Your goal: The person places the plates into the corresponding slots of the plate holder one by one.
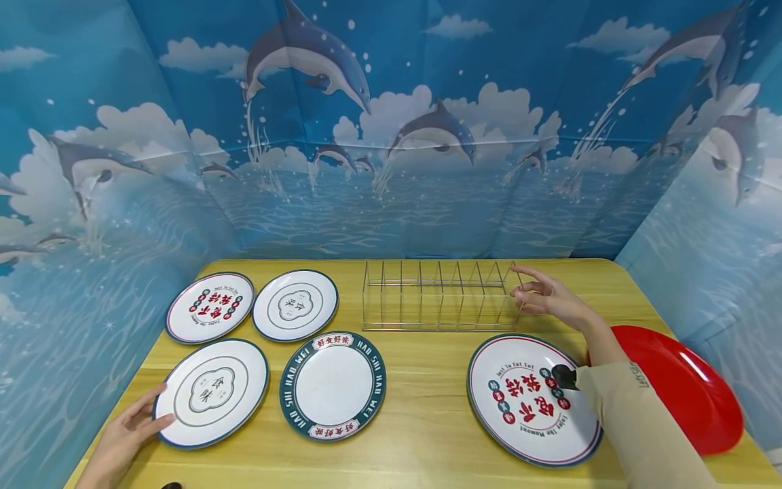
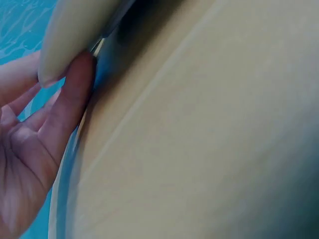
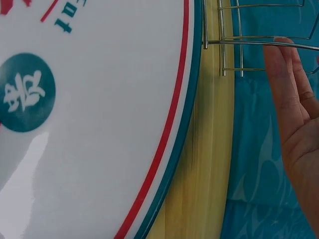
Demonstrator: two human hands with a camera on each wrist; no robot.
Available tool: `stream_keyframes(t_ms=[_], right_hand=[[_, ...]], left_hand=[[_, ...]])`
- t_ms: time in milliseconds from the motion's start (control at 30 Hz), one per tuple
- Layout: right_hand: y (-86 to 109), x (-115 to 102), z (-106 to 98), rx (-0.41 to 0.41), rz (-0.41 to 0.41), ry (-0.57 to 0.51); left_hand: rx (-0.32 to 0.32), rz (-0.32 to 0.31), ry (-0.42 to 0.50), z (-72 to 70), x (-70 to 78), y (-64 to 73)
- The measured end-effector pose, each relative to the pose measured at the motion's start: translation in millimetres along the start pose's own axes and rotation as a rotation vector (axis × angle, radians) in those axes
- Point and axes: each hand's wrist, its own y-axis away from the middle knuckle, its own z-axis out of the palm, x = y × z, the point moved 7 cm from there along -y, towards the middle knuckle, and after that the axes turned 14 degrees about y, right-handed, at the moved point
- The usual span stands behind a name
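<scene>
On the left, my left hand (image 1: 131,431) holds the rim of a white plate (image 1: 211,394) with a flower-shaped emblem and a dark blue edge. The left wrist view shows my thumb (image 2: 75,89) against the rim, with the other fingers on its far side. At the back, my right hand (image 1: 552,297) is at the right end of a wire dish rack (image 1: 440,294). Its fairly straight fingers (image 3: 286,74) touch the end wire. Below that forearm lies a large white plate (image 1: 531,441) with red and green lettering, partly covered by the sleeve.
A green-rimmed plate (image 1: 332,387) lies mid-table, left of the rack. Further back left are a red-lettered plate (image 1: 183,316) and a smaller emblem plate (image 1: 320,299). A red oval tray (image 1: 690,394) sits at the right edge. Dolphin-print cloth (image 1: 391,204) surrounds the wooden table.
</scene>
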Motion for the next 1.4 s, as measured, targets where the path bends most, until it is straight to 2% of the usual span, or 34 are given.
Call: stream_keyframes(t_ms=[133, 233, 367, 500, 567, 767, 1133, 1200, 1400], right_hand=[[-0.5, 0.6, 0.1, -0.005, -0.007, 0.010], [-1.4, 1.6, 0.1, -0.009, -0.007, 0.011], [-1.6, 3.4, -0.6, -0.013, -0.005, -0.001], [-1.3, 3.0, -0.5, -0.014, -0.015, 0.000], [-1.4, 3.1, -0.4, -0.015, -0.015, 0.002], [-1.2, 5.0, -1.0, -0.014, -0.003, 0.000], [-0.1, 1.5, 0.9, -0.009, 0.007, -0.003], [0.0, 0.7, 1.3, -0.010, 0.010, -0.013], [-0.9, 3.1, 1.1, -0.009, 0.023, -0.033]], left_hand=[[-0.131, -0.005, 0.308, 8.0, -1.9, 0.0], [-0.236, 0.006, 0.439, 13.7, -0.7, 1.1], [-0.359, 0.020, 0.541, 20.1, 1.9, 3.2], [-0.421, 0.055, 0.604, 24.8, 4.2, 6.4], [-0.436, 0.090, 0.637, 26.5, 5.6, 7.9], [-0.545, 0.232, 0.775, 34.5, 15.9, 13.4], [-0.587, 0.374, 0.941, 45.1, 44.4, 16.2], [-0.571, 0.399, 0.958, 46.9, 51.5, 16.5], [-0.468, 0.473, 0.947, 58.3, 76.7, 13.2]])
